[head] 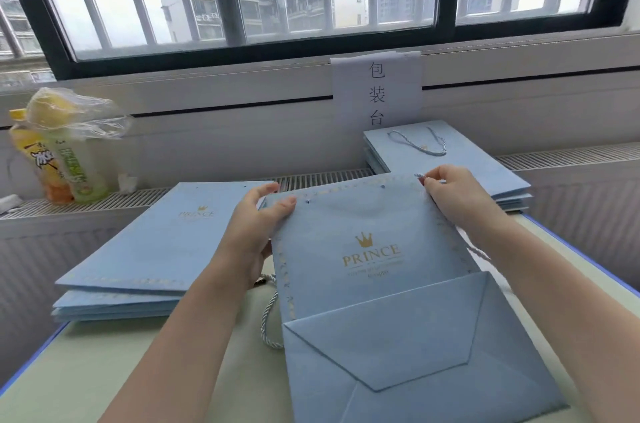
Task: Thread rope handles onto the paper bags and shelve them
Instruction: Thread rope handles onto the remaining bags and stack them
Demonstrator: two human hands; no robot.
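— Paper bag (377, 270), pale blue with a gold crown and "PRINCE" on its face: where does it lie?

— Flat on the worktop (114, 363), in the middle, mouth toward the window, its folded base flap toward the person. Small punched holes show along the top edge.

— Anything in it?

— I cannot tell; it looks flattened.

— What sits round it?

— To the left, a stack of flat bags (145, 249) with no handles showing, reaching the worktop's far edge. At the far right, another stack (460, 159) with a rope handle (419, 142) looped on its top bag. A loose twisted rope (270, 315) lies just beside the middle bag's left edge. Two drink bottles (65, 163) stand far left on the radiator ledge, a clear plastic bag with something yellow inside resting on them. A paper sign (377, 90) hangs below the window.

— Open room?

— Bare worktop shows near the front left.

— And the hands?

— The left hand (256, 228) grips the bag's top left corner, thumb on the face, fingers curled behind. The right hand (453, 190) is at the top right corner, fingertips pinching a rope end (419, 176) at the edge.
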